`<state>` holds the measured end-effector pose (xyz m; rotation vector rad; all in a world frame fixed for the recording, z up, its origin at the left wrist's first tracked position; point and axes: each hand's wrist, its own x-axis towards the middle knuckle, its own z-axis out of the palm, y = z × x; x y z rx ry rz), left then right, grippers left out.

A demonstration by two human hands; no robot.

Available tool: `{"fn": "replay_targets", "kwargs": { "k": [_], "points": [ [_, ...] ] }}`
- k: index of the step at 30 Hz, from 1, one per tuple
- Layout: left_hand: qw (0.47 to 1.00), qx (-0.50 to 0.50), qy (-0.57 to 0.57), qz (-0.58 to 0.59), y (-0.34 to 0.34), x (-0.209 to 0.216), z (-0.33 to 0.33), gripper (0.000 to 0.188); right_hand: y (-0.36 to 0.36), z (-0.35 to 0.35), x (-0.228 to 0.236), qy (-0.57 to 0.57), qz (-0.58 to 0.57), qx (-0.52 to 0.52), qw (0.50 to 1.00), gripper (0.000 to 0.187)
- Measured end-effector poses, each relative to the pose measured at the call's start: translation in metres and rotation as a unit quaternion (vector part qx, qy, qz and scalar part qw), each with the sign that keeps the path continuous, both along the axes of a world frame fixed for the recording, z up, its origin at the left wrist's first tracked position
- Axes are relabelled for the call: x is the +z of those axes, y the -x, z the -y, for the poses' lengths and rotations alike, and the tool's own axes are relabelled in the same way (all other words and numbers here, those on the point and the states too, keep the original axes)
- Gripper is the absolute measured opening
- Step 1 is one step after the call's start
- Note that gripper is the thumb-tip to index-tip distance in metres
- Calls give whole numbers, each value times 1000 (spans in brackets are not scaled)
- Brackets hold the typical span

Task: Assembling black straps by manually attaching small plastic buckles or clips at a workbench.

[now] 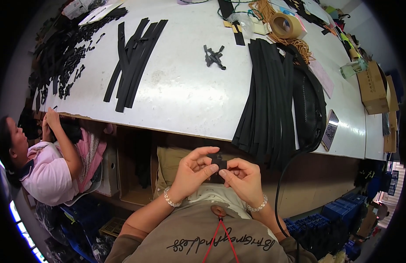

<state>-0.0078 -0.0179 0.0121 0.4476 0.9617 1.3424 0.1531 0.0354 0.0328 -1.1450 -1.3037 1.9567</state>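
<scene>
Both my hands meet just in front of the table edge. Between them is a black zipper strip (219, 161), only a short piece of which shows. My left hand (190, 172) pinches its left side, thumb below and index finger stretched along the top. The right side is gripped by the thumb and bent fingers of my right hand (244, 179). A small dark piece, perhaps a slider, sits at the strip's upper edge; its detail is too small to tell. Beyond my hands, a little pile of black zipper sliders (215, 57) lies on the white table (181, 83).
A thick bundle of black strips (266, 96) hangs over the table edge beside a black bag (309, 103) and a phone (330, 130). More strips (135, 65) lie left. Brown tape (285, 25) stands behind. A co-worker (47, 162) sits at the left, hands raised.
</scene>
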Motion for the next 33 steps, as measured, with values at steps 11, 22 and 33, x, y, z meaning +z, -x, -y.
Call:
{"fn": "replay_targets", "kwargs": {
  "k": [11, 22, 33],
  "points": [
    [998, -37, 32, -47, 2, -5, 1, 16, 2, 0, 0, 15, -33, -8, 999, 3],
    [996, -43, -11, -74, 1, -1, -2, 13, 4, 4, -5, -16, -27, -28, 999, 3],
    [974, -17, -116, -196, 6, -2, 1, 20, -2, 1, -8, -273, -4, -22, 962, 10]
  ]
}}
